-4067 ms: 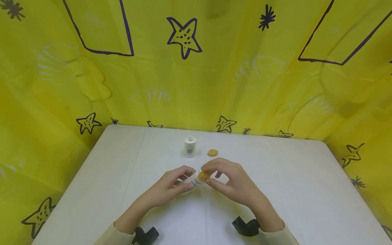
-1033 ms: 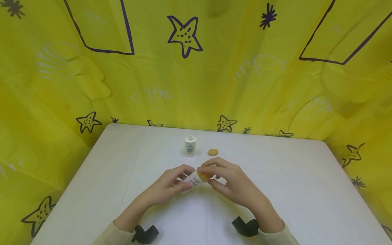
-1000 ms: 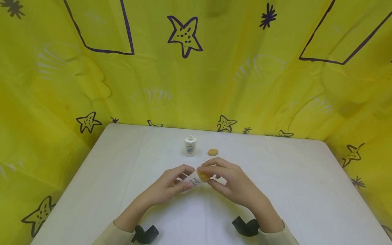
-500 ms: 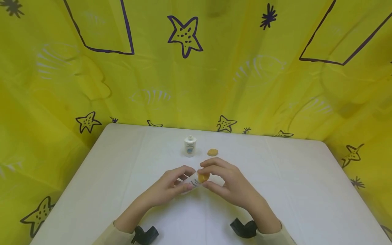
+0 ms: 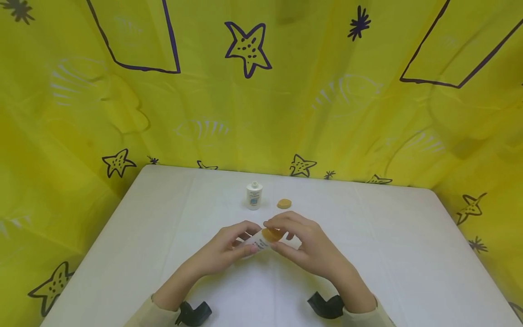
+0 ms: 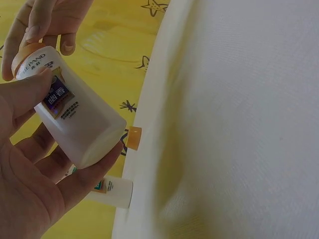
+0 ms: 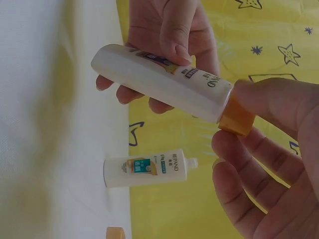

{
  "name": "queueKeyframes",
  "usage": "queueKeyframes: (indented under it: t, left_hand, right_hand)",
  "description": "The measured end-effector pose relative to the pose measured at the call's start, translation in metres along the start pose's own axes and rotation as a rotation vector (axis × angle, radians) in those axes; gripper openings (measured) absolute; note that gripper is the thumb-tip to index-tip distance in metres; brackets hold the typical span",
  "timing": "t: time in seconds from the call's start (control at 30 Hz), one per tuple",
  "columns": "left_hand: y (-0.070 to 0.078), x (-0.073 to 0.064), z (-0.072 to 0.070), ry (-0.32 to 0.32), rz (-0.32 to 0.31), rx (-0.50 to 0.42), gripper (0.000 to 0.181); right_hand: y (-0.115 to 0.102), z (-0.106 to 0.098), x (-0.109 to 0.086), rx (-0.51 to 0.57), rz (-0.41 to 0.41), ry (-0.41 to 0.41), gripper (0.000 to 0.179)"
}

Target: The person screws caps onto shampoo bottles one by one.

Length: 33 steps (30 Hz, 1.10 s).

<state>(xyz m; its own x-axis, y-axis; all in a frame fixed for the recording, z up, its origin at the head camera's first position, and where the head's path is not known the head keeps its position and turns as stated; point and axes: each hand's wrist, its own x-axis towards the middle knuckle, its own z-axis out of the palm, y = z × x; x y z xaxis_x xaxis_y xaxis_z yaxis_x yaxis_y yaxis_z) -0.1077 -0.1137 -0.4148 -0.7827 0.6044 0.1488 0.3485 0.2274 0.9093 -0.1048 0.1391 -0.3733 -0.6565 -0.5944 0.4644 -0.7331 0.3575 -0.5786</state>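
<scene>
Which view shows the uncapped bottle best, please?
The right wrist view: the uncapped bottle appears whole, large. The head view shows it small; in the left wrist view, the left hand partly hides it.

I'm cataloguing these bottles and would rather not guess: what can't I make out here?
Purple-labelled bottle: neck, hidden under its orange cap, right wrist view.
Teal-labelled bottle: upper part, behind the fingers of the left hand, left wrist view.
Loose cap: partly cut off by the bottom edge, right wrist view.
Writing on both bottles: too small, head view.
</scene>
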Motion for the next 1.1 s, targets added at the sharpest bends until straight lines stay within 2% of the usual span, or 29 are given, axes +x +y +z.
queueKeyframes:
  t: [0.27,0.5,0.8,0.93,1.1]
  left_hand:
    - [-0.001,0.0,-0.001,0.013,-0.002,0.022,0.029]
    - [0.0,0.0,-0.001,-0.002,0.005,-0.001,0.029]
    - [-0.002,-0.001,-0.002,-0.043,0.047,-0.049,0.029]
    - [-0.001,-0.001,-0.002,-0.061,0.045,-0.065,0.029]
    - [-0.001,-0.001,-0.001,-0.138,0.07,-0.077,0.03]
  right_hand:
    - [-0.002,-0.002,-0.001,-0.005,-0.004,-0.023,0.047]
    - [0.001,-0.006,-0.001,-0.018,-0.061,-0.028,0.039]
    - [0.002,-0.011,-0.002,0.003,-0.053,-0.07,0.037]
    - [0.004,-0.009,-0.001,0.065,-0.131,-0.054,0.032]
    - [0.005,-0.007,0.002,0.185,-0.256,-0.026,0.026]
